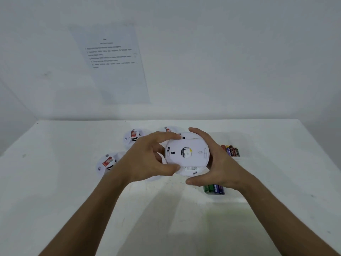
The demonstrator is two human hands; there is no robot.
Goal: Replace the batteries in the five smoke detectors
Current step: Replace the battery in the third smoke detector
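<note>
Detector (187,154) sat at the centre of the frame, lifted above the white worktop (55,182), its flat back plate turned toward the camera. The left hand (147,159) curled its fingers (166,136) and thumb round the plate's left edge, while the right hand (215,161) cupped the body from the right, fingers wrapped over the rim. This looked like twisting the back plate off. Doing it well probably meant holding the body still with the right hand and turning the plate squarely, without tilting it. Other detectors (132,138) lay face up at centre left; batteries (231,150) lay at centre right, more (215,189) just below the right hand.
</note>
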